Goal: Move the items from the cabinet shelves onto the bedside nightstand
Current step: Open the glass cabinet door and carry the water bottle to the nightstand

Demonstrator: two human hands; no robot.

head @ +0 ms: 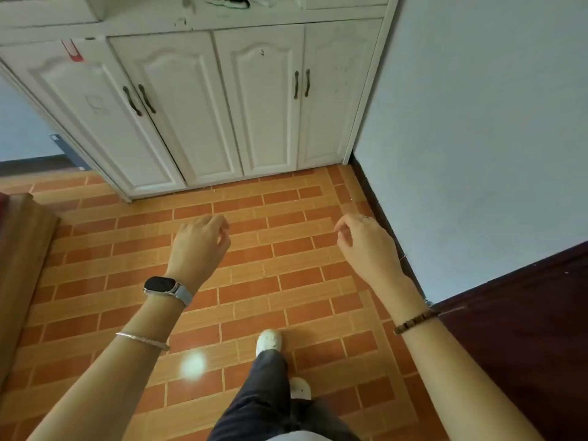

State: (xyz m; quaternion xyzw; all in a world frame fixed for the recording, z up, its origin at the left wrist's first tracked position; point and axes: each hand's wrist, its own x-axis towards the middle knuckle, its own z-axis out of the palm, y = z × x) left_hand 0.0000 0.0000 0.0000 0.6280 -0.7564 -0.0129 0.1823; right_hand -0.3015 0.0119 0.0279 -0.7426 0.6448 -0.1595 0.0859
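A white cabinet [203, 100] stands ahead against the wall, its lower doors closed. On the open shelf at the top edge lies a black cord [227, 1] on something white, only partly in view. My left hand [199, 240] hangs over the tiled floor with loosely curled fingers and holds nothing; a smartwatch and a bracelet are on that arm. My right hand [362, 240] is at the same height, fingers loosely curled, also without anything in it. Both hands are well short of the cabinet. The nightstand cannot be identified in this view.
A pale blue wall [477, 138] runs along the right, with a dark red door [525, 329] at the lower right. A wooden furniture edge [22, 249] juts in at the left. Orange brick-pattern tiles [270, 281] cover the floor; my feet in white shoes [269, 340] are below.
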